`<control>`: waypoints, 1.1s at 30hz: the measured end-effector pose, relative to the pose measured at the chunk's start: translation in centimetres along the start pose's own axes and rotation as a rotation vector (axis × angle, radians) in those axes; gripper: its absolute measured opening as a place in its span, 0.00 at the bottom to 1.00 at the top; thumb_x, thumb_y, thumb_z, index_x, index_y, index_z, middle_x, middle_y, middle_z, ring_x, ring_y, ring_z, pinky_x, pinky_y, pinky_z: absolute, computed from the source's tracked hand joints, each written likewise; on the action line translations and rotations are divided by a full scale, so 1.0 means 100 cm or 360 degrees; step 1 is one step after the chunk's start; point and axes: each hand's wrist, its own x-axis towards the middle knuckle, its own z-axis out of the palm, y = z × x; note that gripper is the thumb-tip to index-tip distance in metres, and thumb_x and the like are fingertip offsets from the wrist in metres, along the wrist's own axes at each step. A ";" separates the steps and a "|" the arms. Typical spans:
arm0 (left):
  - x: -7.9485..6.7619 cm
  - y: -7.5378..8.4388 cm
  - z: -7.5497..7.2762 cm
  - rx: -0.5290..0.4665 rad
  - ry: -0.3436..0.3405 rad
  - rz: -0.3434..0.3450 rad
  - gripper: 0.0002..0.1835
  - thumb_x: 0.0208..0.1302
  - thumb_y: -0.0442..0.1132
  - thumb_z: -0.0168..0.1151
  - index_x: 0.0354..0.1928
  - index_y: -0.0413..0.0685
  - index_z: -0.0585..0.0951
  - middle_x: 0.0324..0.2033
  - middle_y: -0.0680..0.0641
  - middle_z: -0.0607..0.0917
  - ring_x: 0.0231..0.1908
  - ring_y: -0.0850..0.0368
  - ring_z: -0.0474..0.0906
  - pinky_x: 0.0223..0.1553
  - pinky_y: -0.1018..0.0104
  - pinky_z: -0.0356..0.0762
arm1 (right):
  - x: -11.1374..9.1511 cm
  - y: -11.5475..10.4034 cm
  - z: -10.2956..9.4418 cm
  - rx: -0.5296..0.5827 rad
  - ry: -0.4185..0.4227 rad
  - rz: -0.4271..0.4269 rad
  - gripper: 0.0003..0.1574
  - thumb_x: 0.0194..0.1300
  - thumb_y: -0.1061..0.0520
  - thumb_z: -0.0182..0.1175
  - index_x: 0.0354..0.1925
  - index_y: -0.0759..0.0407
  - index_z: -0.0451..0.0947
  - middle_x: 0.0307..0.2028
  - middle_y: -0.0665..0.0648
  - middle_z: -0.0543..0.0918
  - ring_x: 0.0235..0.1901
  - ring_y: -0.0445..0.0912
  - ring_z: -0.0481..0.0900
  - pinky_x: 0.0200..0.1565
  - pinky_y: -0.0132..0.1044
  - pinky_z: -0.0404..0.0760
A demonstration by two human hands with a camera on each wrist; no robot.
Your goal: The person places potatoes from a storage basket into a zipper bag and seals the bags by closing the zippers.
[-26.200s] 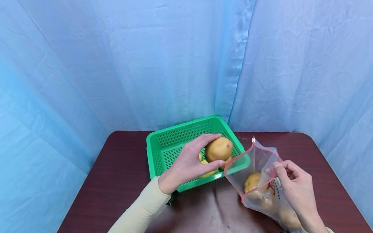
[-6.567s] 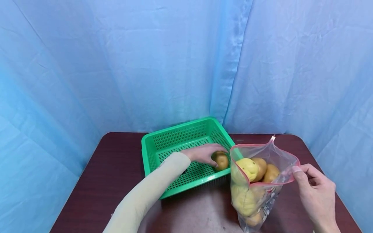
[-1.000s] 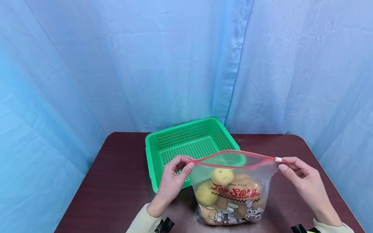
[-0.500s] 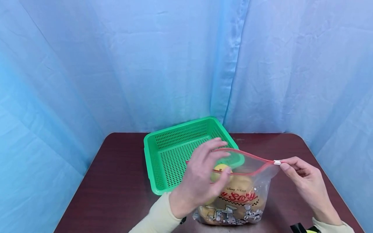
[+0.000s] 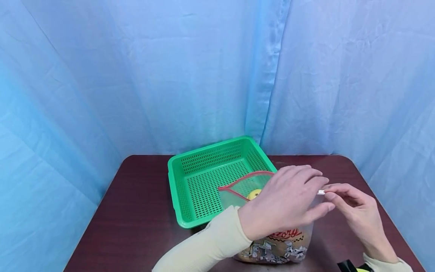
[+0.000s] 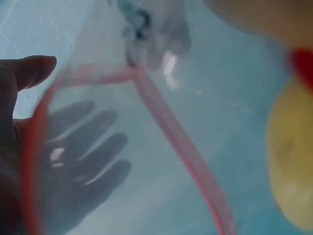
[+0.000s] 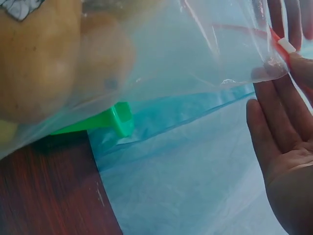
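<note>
A clear zip bag with a red rim and red lettering stands on the table, its mouth partly open. Inside are a yellow fruit and tan-orange fruits. My right hand pinches the bag's right corner beside the white slider. The left hand reaches across the bag with fingers extended, its tips close to the slider and the right hand; it holds nothing. In the left wrist view, its fingers show through the film. The left hand hides much of the bag's mouth in the head view.
A green perforated basket sits behind and left of the bag, with no fruit visible in it. The dark red-brown table spreads around both. Blue curtains hang behind the table's back edge.
Earlier the left hand moved fruit from the basket to the bag. It has since released the rim's left corner and moved right to the slider. The right hand stays at the right corner.
</note>
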 end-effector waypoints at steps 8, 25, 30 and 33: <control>0.015 0.000 0.010 0.0060 -0.0331 -0.0057 0.21 0.78 0.62 0.51 0.25 0.66 0.75 0.20 0.64 0.70 0.20 0.69 0.68 0.20 0.72 0.64 | -0.001 0.004 0.005 0.0138 -0.0032 -0.0137 0.13 0.63 0.86 0.54 0.45 0.84 0.77 0.46 0.61 0.85 0.48 0.46 0.83 0.45 0.26 0.82; 0.027 -0.001 0.015 0.0010 -0.0419 -0.0172 0.20 0.76 0.61 0.56 0.23 0.70 0.79 0.15 0.66 0.70 0.18 0.71 0.65 0.17 0.72 0.63 | -0.002 0.010 0.016 0.0304 0.0046 -0.0297 0.12 0.63 0.86 0.52 0.43 0.84 0.77 0.45 0.65 0.84 0.50 0.49 0.82 0.48 0.29 0.81; 0.029 -0.004 0.018 -0.0006 -0.0449 -0.0141 0.11 0.75 0.57 0.59 0.34 0.73 0.87 0.20 0.69 0.74 0.21 0.72 0.68 0.21 0.72 0.66 | -0.002 0.011 0.018 0.0310 0.0066 -0.0313 0.11 0.63 0.87 0.51 0.42 0.85 0.76 0.44 0.64 0.84 0.48 0.48 0.82 0.47 0.28 0.80; 0.029 -0.004 0.019 0.0009 -0.0440 -0.0124 0.12 0.76 0.57 0.58 0.33 0.72 0.85 0.20 0.68 0.73 0.21 0.72 0.68 0.21 0.72 0.67 | 0.000 0.012 0.020 0.0308 0.0054 -0.0348 0.12 0.63 0.87 0.49 0.42 0.84 0.75 0.44 0.63 0.83 0.49 0.48 0.81 0.48 0.28 0.80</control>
